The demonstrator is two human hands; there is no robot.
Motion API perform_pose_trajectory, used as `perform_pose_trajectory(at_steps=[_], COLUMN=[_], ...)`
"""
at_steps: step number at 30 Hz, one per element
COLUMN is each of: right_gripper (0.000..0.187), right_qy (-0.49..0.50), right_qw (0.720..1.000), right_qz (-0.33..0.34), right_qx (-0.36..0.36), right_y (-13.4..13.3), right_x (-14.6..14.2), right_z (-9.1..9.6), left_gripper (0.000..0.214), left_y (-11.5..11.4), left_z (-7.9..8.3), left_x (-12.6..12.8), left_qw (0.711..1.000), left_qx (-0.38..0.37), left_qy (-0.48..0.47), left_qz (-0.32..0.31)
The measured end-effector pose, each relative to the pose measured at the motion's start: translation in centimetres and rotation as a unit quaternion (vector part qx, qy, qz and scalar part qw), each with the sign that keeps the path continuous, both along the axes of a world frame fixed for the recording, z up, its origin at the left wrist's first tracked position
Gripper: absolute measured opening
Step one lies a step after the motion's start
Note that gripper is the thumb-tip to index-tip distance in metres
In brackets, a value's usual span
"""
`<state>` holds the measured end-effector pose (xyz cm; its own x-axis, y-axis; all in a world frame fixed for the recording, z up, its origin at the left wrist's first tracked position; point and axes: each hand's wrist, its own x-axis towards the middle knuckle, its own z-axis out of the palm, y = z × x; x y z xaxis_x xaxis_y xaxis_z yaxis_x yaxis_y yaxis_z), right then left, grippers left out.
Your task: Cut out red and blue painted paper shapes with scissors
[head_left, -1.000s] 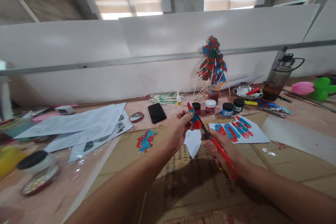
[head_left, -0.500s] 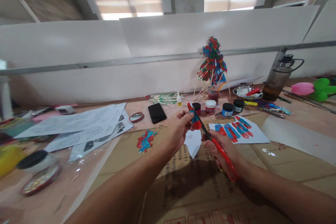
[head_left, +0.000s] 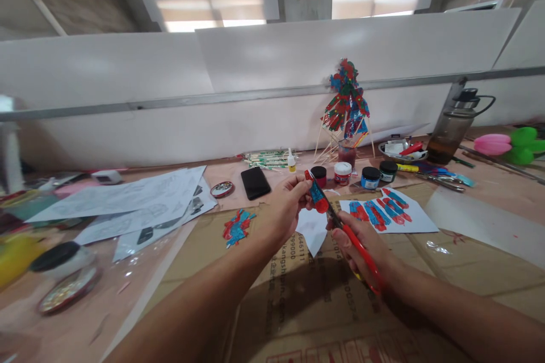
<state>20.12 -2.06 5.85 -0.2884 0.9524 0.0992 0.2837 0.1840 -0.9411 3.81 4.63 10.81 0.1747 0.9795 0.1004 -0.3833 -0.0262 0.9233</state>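
Observation:
Between the fingertips of my left hand (head_left: 290, 204) is a small paper piece painted red and blue (head_left: 318, 195). My right hand (head_left: 361, 238) is wrapped round the red handles of a pair of scissors (head_left: 360, 249). Their dark blades lie along the right edge of the painted piece. Under my hands a white paper scrap (head_left: 311, 231) rests on the flat cardboard (head_left: 298, 300). Right of my right hand lies a white sheet with painted red and blue shapes (head_left: 409, 221). Several cut red and blue pieces (head_left: 238, 227) lie in a small pile left of my left forearm.
Paint jars (head_left: 370, 177) stand behind my hands, with a glue bottle (head_left: 291, 160) and a black phone (head_left: 255, 182) to their left. Stick-mounted painted figures (head_left: 346, 96) rise at the back. Paper sheets (head_left: 123, 198) cover the left; a water bottle (head_left: 451, 127) stands at right.
The scissor blades and the painted piece have shifted slightly against each other, and a thin pale strip now shows behind the blades. Both hands keep their grip.

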Motion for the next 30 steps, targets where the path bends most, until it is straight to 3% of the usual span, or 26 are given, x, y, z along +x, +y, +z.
perform_pose_trajectory(at_steps=[11, 30], right_gripper=[0.036, 0.037], right_qy=[-0.002, 0.033], right_qw=[1.0, 0.999], right_qz=[0.004, -0.005], right_qx=[0.025, -0.026], right_y=[-0.13, -0.45], right_x=[-0.01, -0.39], right_z=[0.13, 0.56], left_gripper=[0.019, 0.018], left_y=[-0.38, -0.24], left_z=[0.14, 0.18], left_x=[0.16, -0.06], left_qw=[1.0, 1.0], left_qx=[0.004, -0.001], left_qy=[0.001, -0.006], left_qz=[-0.001, 0.003])
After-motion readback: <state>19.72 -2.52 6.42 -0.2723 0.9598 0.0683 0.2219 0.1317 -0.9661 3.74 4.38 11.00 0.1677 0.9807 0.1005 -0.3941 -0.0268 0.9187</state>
